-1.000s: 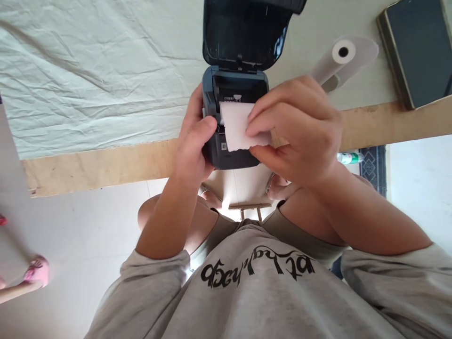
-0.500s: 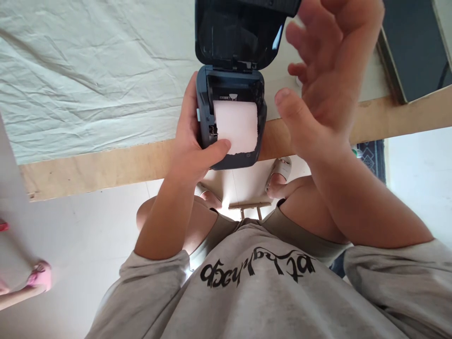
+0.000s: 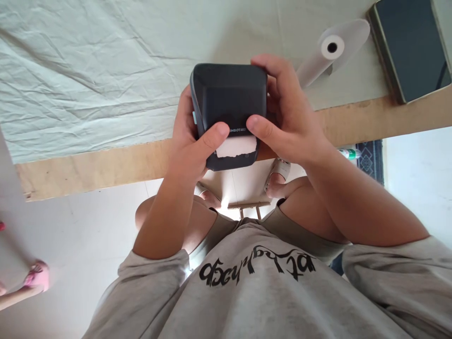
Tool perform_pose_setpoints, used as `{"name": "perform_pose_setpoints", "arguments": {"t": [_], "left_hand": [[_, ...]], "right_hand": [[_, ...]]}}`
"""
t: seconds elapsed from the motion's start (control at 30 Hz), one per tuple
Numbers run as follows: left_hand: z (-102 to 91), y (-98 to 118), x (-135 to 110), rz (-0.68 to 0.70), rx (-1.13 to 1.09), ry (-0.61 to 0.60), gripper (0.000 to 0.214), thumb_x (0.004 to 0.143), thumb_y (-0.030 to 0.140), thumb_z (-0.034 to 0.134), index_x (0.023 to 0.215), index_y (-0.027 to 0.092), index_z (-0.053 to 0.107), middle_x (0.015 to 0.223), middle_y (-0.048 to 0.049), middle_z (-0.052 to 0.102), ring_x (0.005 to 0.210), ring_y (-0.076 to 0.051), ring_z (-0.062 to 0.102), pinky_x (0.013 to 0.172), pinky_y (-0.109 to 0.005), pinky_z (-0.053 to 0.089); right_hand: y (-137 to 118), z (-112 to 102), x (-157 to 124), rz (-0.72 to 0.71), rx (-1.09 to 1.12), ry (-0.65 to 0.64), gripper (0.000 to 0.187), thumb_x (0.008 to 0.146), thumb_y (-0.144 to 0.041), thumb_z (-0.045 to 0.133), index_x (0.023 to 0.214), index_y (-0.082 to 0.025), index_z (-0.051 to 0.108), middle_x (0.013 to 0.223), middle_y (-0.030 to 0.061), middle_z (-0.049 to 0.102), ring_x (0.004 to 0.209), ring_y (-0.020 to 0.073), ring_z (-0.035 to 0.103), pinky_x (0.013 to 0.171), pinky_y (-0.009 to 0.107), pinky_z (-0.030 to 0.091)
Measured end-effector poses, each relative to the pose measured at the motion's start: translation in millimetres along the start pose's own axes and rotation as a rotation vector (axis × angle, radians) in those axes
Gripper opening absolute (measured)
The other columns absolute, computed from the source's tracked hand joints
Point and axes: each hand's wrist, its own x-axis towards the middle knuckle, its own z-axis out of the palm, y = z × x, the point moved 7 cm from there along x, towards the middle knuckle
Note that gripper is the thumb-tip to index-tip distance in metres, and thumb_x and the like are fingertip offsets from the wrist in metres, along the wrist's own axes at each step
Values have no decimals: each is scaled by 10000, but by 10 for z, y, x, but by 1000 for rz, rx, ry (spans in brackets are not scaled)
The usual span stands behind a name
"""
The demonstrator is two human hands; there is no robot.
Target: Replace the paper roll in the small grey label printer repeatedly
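Observation:
Between both hands, over the table's near edge, is a dark label printer (image 3: 229, 103) with its lid down. A torn-edged strip of white paper (image 3: 236, 147) sticks out below the lid. My left hand (image 3: 190, 141) wraps the printer's left side, thumb beside the paper at the lid's lower edge. My right hand (image 3: 287, 110) grips the right side, fingers at the upper right corner and thumb on the lid's front. Most of the paper inside the printer is hidden by the lid.
Behind my right hand a paper roll (image 3: 319, 59) with a dark core stands on the cloth-covered table (image 3: 88, 80). Farther right lies a dark flat-topped box (image 3: 411, 47). The wooden table edge (image 3: 95, 172) runs across. Another person's foot in a pink shoe (image 3: 38, 275) shows at lower left.
The printer's lid has swung down from raised to closed over the paper. My right hand has moved left and down onto the printer, uncovering the paper roll behind it.

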Motion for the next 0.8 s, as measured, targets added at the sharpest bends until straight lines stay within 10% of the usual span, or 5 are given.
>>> {"name": "perform_pose_setpoints", "arguments": {"t": [0.6,0.8], "left_hand": [[9,12,-21,-114,-80,56,440,711,356,678,1110,262,516,894,-17,609,803,-194,618,650,-316,484],[79,106,38,-90,-266,29,277,852,307,387,963,154,590,774,-43,599,783,-168,557,779,-330,481]], "right_hand": [[18,63,13,44,53,-29,641,808,-466,558,1353,-309,260,1126,9,514,870,96,577,760,215,528],[25,38,-3,49,56,1,652,793,-538,543,1352,-341,272,1279,3,468,1044,148,574,884,280,533]]}}
